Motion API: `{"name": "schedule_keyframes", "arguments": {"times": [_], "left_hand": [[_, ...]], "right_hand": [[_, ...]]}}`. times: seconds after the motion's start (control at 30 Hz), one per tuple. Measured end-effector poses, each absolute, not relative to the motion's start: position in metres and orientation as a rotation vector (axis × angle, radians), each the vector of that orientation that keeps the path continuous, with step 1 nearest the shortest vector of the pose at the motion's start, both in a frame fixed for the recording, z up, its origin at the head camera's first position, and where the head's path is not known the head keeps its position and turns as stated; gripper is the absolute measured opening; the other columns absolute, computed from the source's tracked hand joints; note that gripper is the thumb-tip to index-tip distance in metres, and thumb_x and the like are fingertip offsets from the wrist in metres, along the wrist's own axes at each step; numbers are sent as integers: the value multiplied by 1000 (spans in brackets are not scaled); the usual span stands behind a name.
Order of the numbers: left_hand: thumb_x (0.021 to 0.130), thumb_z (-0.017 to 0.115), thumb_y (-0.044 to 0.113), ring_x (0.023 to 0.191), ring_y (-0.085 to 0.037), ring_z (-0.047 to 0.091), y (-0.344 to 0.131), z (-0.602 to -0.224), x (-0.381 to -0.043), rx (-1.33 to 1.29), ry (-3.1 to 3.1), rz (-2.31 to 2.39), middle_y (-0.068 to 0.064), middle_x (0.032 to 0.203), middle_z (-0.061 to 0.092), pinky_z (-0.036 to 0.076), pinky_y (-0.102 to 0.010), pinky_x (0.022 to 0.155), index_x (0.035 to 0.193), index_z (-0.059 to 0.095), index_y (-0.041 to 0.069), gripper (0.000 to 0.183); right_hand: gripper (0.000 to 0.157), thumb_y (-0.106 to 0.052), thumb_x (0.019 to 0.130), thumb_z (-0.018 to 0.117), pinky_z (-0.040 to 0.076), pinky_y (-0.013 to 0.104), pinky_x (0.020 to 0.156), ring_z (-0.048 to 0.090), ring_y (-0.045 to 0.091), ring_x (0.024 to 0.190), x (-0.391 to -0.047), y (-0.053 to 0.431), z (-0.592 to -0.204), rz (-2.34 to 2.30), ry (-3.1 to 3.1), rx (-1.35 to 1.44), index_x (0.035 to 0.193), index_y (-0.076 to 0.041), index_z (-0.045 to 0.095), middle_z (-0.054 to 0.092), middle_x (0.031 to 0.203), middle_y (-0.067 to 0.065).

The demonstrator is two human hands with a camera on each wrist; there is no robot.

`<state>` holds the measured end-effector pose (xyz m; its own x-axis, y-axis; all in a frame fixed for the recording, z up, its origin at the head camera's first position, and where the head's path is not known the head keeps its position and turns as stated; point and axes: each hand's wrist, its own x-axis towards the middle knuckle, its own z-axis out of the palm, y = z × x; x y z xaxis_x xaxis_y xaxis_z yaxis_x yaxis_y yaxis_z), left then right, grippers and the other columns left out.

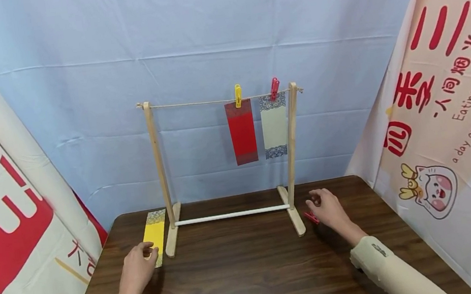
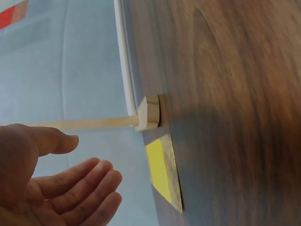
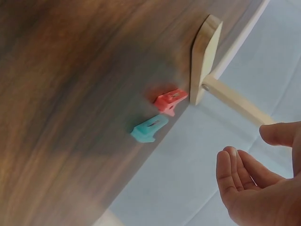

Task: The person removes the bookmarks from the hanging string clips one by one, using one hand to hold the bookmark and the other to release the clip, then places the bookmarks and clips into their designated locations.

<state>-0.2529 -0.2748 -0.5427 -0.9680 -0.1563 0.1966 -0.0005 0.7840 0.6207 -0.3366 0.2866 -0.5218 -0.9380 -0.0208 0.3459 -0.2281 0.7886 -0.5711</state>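
On the left of the table lies a yellow paper strip (image 1: pixel 155 231) with patterned ends. My left hand (image 1: pixel 137 266) hovers over its near end, fingers loosely bent and holding nothing. At the right, my empty right hand (image 1: pixel 327 208) is above a red clothespin (image 1: pixel 311 217). The right wrist view also shows a teal clothespin (image 3: pixel 149 129) beside the red one; the hand hides it from the head view. From the rack's string hang a red paper strip (image 1: pixel 242 133) under a yellow clothespin (image 1: pixel 238 95) and a pale strip (image 1: pixel 274 124) under a red-pink clothespin (image 1: pixel 274 88).
A wooden rack (image 1: pixel 159 167) with a string across its top and a white bar (image 1: pixel 231 214) low down stands at the back of the dark wooden table (image 1: pixel 243 275). Behind it hangs a light blue cloth (image 1: pixel 190 73). Printed banners (image 1: pixel 469 86) flank the table.
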Motion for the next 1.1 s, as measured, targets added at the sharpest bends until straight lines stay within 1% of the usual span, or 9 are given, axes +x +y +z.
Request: {"name": "schedule_keyframes", "arguments": {"times": [0.3,0.43,0.6,0.77,0.93,1.1], "left_hand": [[105,67,17,117,-46,66,-262,-537,-252,147,-2717,-1036,-30,125,69,54,-62,98,134,65,-10,40],[107,65,19,121,-47,65,-260,-534,-251,130,-2703,-1066,-31,130,67,52,-62,101,137,64,-9,41],[108,64,20,125,-47,64,-255,-530,-252,94,-2681,-1113,-30,135,66,51,-62,105,140,63,-7,42],[108,66,20,127,-47,64,-246,-525,-253,74,-2647,-1160,-29,138,67,50,-62,108,141,64,-5,41],[109,66,21,127,-45,65,-237,-518,-253,28,-2610,-1186,-25,136,69,51,-60,108,142,64,-2,40],[110,64,26,129,-44,64,-230,-513,-254,-11,-2582,-1215,-23,139,67,51,-59,108,145,63,-1,43]], "right_hand": [[35,-9,99,74,58,52,87,70,36,95,-334,272,-519,929,-2595,265,128,10,69,68,107,22],[35,-9,99,75,58,51,87,70,35,96,-333,267,-515,938,-2567,291,129,8,69,69,109,21],[35,-8,99,76,59,51,87,70,34,97,-334,261,-510,942,-2527,317,129,9,70,69,108,20],[35,-6,99,76,59,50,88,70,34,98,-335,252,-503,952,-2523,332,129,9,70,69,108,18],[36,-5,99,76,59,50,87,69,33,99,-334,244,-495,969,-2522,361,130,10,69,69,110,20],[37,-7,100,75,58,50,88,67,33,101,-333,239,-490,958,-2529,370,133,9,68,69,111,20]]}}
